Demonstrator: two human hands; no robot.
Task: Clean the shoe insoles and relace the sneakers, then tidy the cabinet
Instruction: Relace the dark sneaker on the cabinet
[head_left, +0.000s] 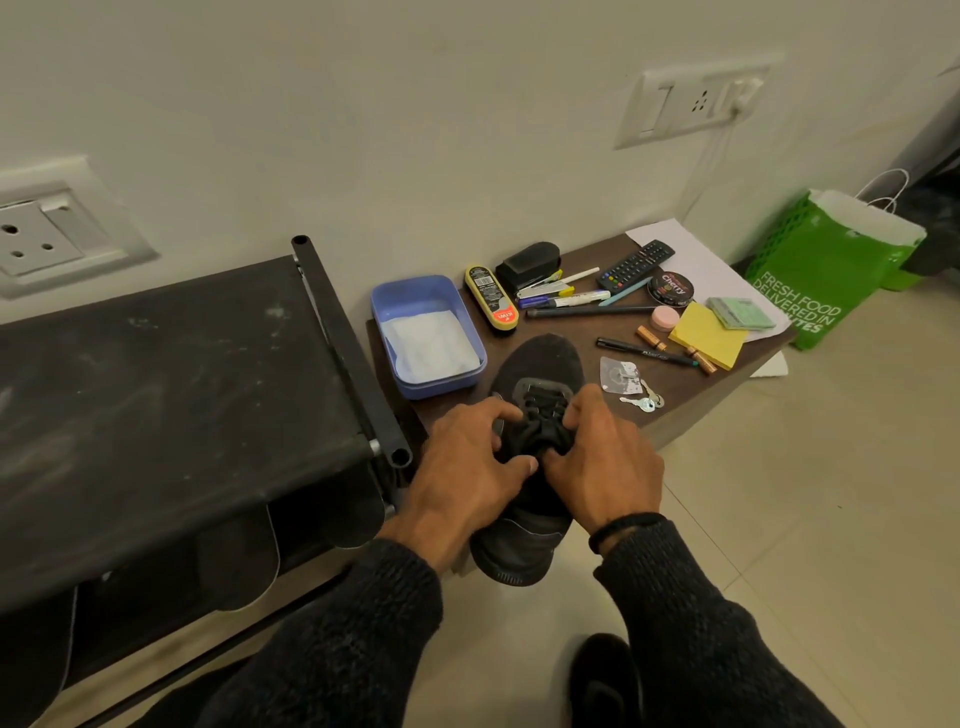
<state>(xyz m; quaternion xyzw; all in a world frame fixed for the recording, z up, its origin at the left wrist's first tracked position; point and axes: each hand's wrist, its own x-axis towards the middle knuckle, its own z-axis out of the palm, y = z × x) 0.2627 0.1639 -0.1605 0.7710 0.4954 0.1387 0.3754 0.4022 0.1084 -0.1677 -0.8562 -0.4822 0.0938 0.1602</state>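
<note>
A black sneaker (540, 364) lies on the low brown table (691, 384), toe towards the wall, heel hanging over the front edge. My left hand (467, 467) and my right hand (602, 457) sit on either side of its tongue, fingers curled and pinching the black laces (540, 415) near the top eyelets. A second black shoe (602, 675) stands on the floor by my right arm. Insoles (244, 556) hang from the black shoe rack's (171, 395) lower shelf.
On the table lie a blue tub (428, 332) with a white cloth, a shoe-polish applicator (491, 296), a polish tin (672, 287), a black brush, pens, a remote (635, 264), yellow sticky notes, batteries and keys (643, 401). A green bag (831, 270) stands on the floor at right.
</note>
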